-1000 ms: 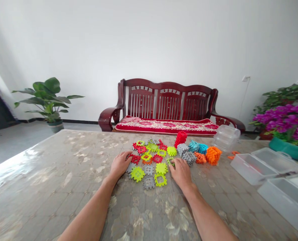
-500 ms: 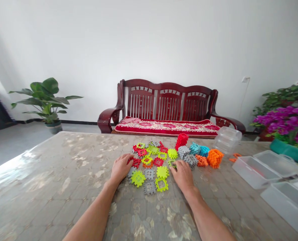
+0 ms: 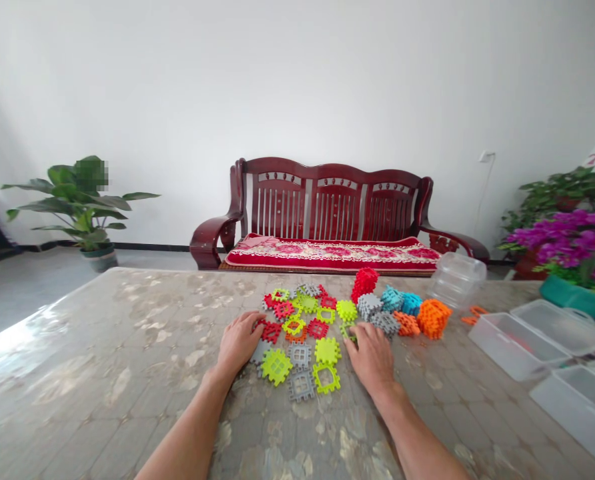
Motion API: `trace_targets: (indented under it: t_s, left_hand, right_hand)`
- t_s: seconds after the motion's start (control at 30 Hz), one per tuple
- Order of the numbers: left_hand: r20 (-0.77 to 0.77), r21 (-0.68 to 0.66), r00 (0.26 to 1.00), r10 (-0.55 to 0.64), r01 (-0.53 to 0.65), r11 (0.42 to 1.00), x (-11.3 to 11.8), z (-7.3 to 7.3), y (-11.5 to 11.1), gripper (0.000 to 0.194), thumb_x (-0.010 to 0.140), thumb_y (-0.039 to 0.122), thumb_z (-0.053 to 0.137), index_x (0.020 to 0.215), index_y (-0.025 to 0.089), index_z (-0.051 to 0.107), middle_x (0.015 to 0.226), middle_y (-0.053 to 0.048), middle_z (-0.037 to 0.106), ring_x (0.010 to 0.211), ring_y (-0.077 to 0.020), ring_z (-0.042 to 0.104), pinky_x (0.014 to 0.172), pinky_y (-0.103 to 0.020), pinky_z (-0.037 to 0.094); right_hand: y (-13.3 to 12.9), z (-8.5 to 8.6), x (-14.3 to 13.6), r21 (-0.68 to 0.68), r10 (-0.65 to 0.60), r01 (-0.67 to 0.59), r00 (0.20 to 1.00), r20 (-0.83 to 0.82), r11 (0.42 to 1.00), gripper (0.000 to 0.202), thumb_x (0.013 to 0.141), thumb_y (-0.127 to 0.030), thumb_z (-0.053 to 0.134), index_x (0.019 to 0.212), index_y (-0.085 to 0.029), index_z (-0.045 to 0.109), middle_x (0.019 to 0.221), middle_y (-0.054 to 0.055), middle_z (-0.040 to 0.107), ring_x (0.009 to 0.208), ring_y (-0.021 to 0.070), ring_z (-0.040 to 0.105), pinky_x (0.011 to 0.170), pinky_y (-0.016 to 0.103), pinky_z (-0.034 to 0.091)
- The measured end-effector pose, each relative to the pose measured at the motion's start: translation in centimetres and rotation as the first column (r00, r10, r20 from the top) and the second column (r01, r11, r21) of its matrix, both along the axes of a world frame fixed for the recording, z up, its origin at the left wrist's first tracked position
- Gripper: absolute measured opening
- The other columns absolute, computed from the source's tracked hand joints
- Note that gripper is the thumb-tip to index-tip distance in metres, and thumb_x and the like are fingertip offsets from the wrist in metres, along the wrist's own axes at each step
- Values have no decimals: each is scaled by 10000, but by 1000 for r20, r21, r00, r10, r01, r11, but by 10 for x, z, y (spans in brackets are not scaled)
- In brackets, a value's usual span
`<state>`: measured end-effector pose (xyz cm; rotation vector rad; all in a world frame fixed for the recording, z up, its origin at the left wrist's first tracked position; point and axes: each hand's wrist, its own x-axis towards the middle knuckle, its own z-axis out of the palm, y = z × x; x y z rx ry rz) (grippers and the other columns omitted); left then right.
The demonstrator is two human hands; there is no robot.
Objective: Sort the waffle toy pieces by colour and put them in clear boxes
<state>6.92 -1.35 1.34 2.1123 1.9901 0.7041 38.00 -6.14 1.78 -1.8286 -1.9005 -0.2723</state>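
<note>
Flat toothed plastic pieces lie loosely between my hands: a red piece, a lime window piece, a grey piece and several others. My left hand rests palm down at their left edge, fingers spread, nearest a red piece. On the right, my right hand lies flat with its fingers apart, touching or just beside a green piece partly under its fingertips. Neither hand holds anything. Beyond it stand a red stack, a grey stack, a blue stack and an orange stack.
Clear plastic boxes stand open at the right of the patterned table, with a stacked clear container behind. Purple flowers are at the far right. A wooden bench and a potted plant are past the table.
The camera view has shifted slightly, moving the scene a little in the picture. Both hands stay flat beside the pieces, and no piece has clearly been moved.
</note>
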Motion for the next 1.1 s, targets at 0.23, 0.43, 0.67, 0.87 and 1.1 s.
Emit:
trace_targets:
  t_s: [0.23, 0.43, 0.67, 0.87, 1.1]
  left_hand:
    - [-13, 1, 1000, -16, 17, 1000, 1, 1, -1, 338, 903, 290, 443, 1140, 272, 685, 1298, -34, 645, 1185, -218, 593, 1040, -374, 425]
    - [-26, -22, 1000, -9, 8, 1000, 0, -1, 1, 343, 911, 310, 434, 1149, 285, 679, 1322, -24, 631, 1215, -222, 572, 1056, -380, 407]
    - [-26, -9, 1000, -17, 17, 1000, 0, -2, 0, 354, 915, 309, 416, 1154, 283, 676, 1333, -24, 623, 1207, -223, 578, 1060, -387, 407]
    - [-34, -2, 999, -17, 17, 1000, 0, -1, 0, 355, 912, 304, 415, 1145, 290, 682, 1321, -27, 631, 1217, -223, 575, 1035, -389, 426]
    - [-15, -1, 1000, -24, 24, 1000, 0, -3, 1, 345, 906, 289, 428, 1138, 296, 683, 1316, -19, 636, 1226, -210, 565, 1063, -371, 394]
  right_hand:
    - [-10, 8, -13, 26, 363, -365, 911, -198, 931, 316, 824, -246, 625, 1135, -240, 674, 1198, 46, 679, 1109, 240, 555, 995, 382, 403]
    - [-11, 6, -20, -92, 348, -370, 917, -196, 924, 393, 774, -325, 698, 1156, -239, 673, 1177, 52, 696, 1105, 258, 564, 964, 402, 422]
    - [-9, 0, -19, -4, 324, -330, 929, -180, 944, 411, 786, -288, 692, 1192, -237, 655, 1158, 65, 701, 1066, 256, 600, 946, 410, 457]
    - [8, -12, -7, 147, 229, -190, 918, -324, 971, 426, 797, -271, 630, 1218, -203, 630, 1169, 103, 687, 1081, 254, 626, 951, 404, 494]
    - [24, 2, 1, 81, 167, -149, 940, -298, 985, 459, 820, -330, 595, 1260, -201, 593, 1144, 105, 692, 960, 243, 669, 830, 375, 538]
